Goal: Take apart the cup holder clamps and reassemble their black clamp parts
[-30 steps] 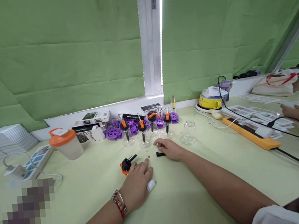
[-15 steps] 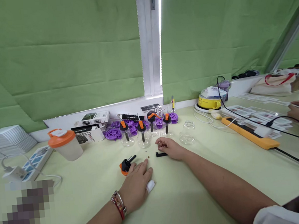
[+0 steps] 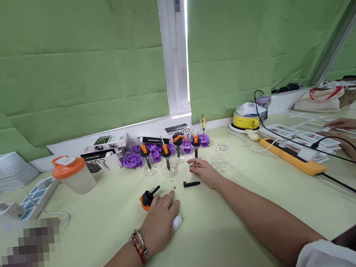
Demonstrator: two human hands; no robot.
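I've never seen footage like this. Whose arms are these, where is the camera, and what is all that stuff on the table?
There is no machine here: the picture comes from a camera worn on a person's head, looking forward and down, so the two bare arms reaching in from the bottom are that person's own. The left hand, with bracelets on the wrist and a bandaged finger, lies flat on the pale green table, touching a small orange and black cap. The right hand rests further out, fingers loosely curled, beside a small black stick; whether it pinches anything is too small to tell. Behind stand little glass jars with orange and black tops, one empty jar, purple plastic wheels and an orange-lidded cup. The hands at the far right belong to someone else.
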